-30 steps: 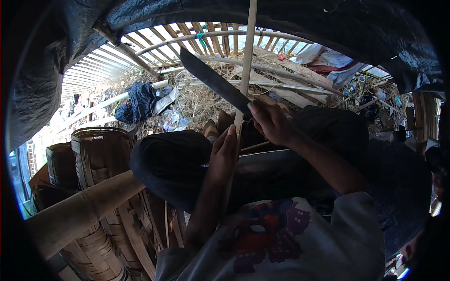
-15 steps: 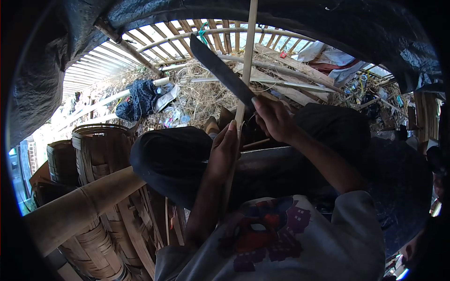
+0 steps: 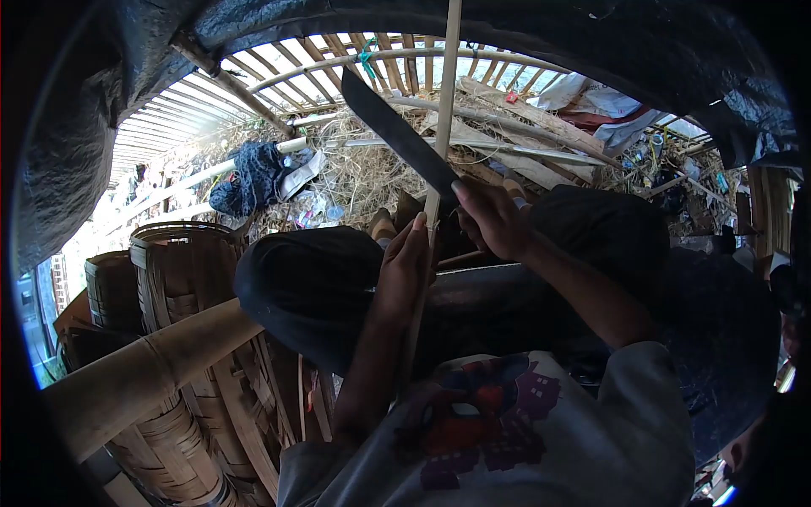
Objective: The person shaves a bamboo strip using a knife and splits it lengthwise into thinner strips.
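A long, pale bamboo strip point(image 3: 448, 93) stands nearly upright in front of me, its upper end beyond the top of the view. My left hand point(image 3: 407, 258) is closed around its lower part, thumb pointing up along it. In my right hand point(image 3: 490, 218) is a machete point(image 3: 397, 135) with a broad dark blade slanting up to the left. The fingers wrap its handle, which is mostly hidden. The blade crosses the strip just above my left hand; whether its edge bites into the strip I cannot tell.
At left, a thick bamboo pole point(image 3: 152, 372) runs beside woven bamboo baskets point(image 3: 182, 270). Ahead, dry straw, litter and a dark cloth bundle point(image 3: 249, 177) lie before a slatted bamboo fence point(image 3: 414, 63). Dark plastic sheeting point(image 3: 642, 42) hangs overhead. My bent knees flank both hands.
The machete and my right hand have shifted very slightly down and left along the strip. My left hand stays in nearly the same place.
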The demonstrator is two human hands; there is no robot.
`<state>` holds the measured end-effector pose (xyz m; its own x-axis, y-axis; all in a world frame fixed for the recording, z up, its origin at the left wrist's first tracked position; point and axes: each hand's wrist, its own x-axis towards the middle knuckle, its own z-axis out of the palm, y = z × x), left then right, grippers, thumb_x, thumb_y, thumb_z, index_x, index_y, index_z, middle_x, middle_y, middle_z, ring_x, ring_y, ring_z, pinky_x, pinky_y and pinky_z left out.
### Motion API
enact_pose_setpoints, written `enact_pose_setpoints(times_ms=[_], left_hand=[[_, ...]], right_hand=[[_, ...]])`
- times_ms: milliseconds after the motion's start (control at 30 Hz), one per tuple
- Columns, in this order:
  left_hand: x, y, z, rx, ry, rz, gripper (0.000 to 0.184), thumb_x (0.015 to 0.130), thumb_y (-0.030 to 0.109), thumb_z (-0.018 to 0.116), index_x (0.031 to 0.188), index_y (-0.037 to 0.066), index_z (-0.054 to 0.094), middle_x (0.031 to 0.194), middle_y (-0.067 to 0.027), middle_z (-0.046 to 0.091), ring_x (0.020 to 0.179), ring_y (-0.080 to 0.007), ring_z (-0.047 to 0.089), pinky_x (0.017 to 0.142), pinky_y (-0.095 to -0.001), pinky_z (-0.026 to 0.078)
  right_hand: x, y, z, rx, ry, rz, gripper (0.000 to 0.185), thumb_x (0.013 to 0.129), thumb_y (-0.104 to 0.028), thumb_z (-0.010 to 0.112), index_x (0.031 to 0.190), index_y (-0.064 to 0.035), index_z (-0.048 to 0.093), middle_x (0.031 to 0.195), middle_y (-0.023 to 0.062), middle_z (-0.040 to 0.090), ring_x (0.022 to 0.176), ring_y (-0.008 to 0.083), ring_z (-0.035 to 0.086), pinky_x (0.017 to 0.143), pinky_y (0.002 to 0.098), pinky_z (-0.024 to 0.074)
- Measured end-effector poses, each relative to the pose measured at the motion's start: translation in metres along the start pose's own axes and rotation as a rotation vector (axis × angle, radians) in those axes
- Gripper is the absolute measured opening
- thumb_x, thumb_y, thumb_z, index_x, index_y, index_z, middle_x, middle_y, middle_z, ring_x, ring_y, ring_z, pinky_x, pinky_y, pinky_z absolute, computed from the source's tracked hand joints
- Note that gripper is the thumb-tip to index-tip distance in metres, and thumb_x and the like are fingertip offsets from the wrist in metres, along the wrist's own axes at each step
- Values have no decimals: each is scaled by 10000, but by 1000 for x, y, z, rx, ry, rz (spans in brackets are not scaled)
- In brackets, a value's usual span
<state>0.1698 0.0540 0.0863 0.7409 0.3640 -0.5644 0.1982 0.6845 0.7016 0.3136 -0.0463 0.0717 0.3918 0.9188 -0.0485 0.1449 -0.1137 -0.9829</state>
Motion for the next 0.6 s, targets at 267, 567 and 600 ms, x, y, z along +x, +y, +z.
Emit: enact_pose_setpoints(times_ms=[267,567,600], left_hand=[[1,4,0,-20,29,-26,197,974,256,415,904,119,539,625,70,417,476,-25,371,437,-196,307],[3,0,1,16,61,12,258,970,320,431,919,105,564,623,46,461,477,-36,404,413,-204,312],[4,0,2,14,56,13,258,970,320,431,919,105,564,623,46,461,477,-36,404,413,-204,312]], right_hand=[[3,-7,-4,104,15,175,307,972,-281,415,906,-18,558,535,93,450,498,152,472,523,331,385],[12,-5,-11,156,146,211,367,974,-353,410,786,-52,501,543,-12,459,407,70,455,406,247,364],[13,-3,-12,308,161,207,324,953,-334,471,803,-50,514,531,-20,458,393,53,439,376,225,358]])
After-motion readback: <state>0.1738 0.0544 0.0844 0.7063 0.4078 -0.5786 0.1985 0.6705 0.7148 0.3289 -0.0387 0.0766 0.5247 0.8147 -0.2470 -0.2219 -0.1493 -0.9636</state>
